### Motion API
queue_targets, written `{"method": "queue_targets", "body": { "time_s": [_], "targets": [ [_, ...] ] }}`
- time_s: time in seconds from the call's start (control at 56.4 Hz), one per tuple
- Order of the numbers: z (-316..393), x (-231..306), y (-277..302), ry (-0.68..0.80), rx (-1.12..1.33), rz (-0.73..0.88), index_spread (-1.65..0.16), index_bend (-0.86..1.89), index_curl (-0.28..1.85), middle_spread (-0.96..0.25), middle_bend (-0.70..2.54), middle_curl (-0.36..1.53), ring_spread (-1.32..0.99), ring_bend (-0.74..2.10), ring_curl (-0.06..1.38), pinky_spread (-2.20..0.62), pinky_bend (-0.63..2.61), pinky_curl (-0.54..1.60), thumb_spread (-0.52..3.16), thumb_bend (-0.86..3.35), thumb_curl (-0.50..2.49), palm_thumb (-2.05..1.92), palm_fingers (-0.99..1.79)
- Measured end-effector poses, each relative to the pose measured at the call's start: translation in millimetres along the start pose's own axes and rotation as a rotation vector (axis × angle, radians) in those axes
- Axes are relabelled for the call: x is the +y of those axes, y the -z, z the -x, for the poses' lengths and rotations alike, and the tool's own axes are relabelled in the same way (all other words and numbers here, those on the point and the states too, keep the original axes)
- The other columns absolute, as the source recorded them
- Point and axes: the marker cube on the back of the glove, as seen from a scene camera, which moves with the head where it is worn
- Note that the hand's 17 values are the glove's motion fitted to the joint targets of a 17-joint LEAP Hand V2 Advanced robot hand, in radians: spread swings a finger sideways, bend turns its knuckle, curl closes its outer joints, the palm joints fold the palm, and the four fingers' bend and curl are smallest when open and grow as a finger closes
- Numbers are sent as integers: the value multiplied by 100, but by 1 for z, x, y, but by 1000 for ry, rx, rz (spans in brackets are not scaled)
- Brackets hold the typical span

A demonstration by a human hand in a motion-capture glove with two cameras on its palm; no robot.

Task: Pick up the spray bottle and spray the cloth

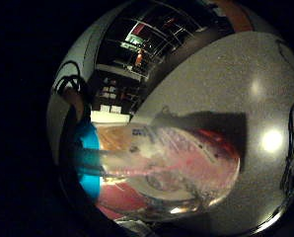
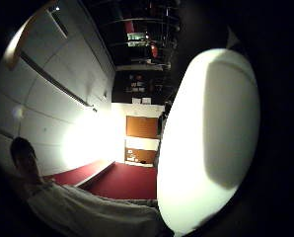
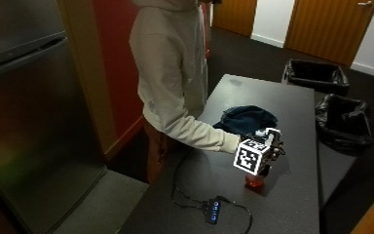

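In the outside view a person stands at the long side of a dark grey table (image 3: 290, 209). Their gloved right hand (image 3: 272, 146) grips the upper part of a clear spray bottle (image 3: 255, 180) with red liquid at its base. The bottle stands upright near the table's middle; whether its base touches the top I cannot tell. A dark blue cloth (image 3: 249, 118) lies crumpled on the table just beyond the hand. The little finger side palm view is filled by the bottle (image 1: 176, 158), with its pink liquid, printed label and a blue part by the palm. A large white shape (image 2: 206, 148) sits close to the thumb side camera.
A black cable with a small black box (image 3: 214, 209) lies on the near end of the table. Two black-lined bins (image 3: 315, 74) (image 3: 343, 122) stand on the floor past the table's far side. A steel fridge (image 3: 31, 122) stands to the person's other side.
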Motion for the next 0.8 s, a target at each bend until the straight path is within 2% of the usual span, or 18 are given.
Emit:
{"method": "queue_targets", "body": {
  "time_s": [0.053, 0.142, 0.266, 0.478, 0.797],
  "targets": [
    [3, -1, -6, 10, 30, 57, -26, 18, 38, -20, 47, 48, -21, 57, 41, -20, 25, 35, 28, -2, 67, 111, 129],
    [-15, 10, -6, 43, 294, 254, -26, 19, 40, -19, 48, 50, -21, 59, 43, -23, 29, 36, 19, -3, 68, 111, 132],
    [49, -1, -33, 132, 140, 270, -26, 22, 44, -19, 50, 51, -21, 60, 45, -25, 31, 37, 11, -3, 70, 110, 133],
    [108, 15, -66, 312, 423, 419, -26, 24, 49, -18, 54, 53, -21, 63, 48, -27, 34, 38, 2, -3, 72, 108, 135],
    [185, 80, -105, 446, 858, 734, -26, 24, 53, -16, 57, 53, -21, 64, 49, -27, 36, 39, -3, -3, 73, 107, 135]
  ]
}}
